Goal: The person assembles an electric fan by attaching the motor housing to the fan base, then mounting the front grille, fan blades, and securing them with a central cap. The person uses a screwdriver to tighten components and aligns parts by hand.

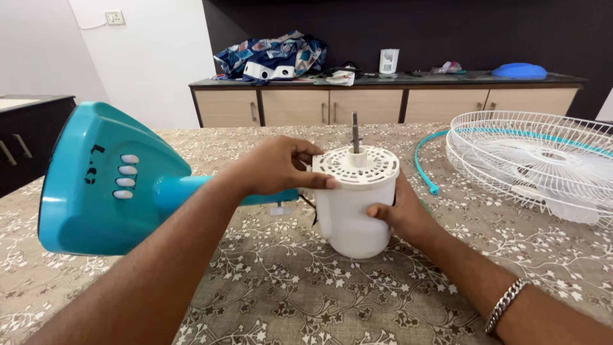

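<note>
White plastic fan motor housing [353, 204] with its metal shaft [355, 133] upright stands at frame centre on the floral tablecloth [306, 287]. My left hand [274, 167] pinches its vented top rim, my right hand [402, 214] grips its side. Its teal fan base [102, 182] lies left, white wire fan guards [536, 163] right.

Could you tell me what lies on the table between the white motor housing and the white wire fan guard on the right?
In the head view, a curved teal rim strip lies on the patterned tablecloth between the motor housing and the fan guard.

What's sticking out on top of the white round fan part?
A thin metal shaft stands upright from the vented top of the white motor housing, which the left hand and right hand hold. Inside is hidden by the casing.
</note>
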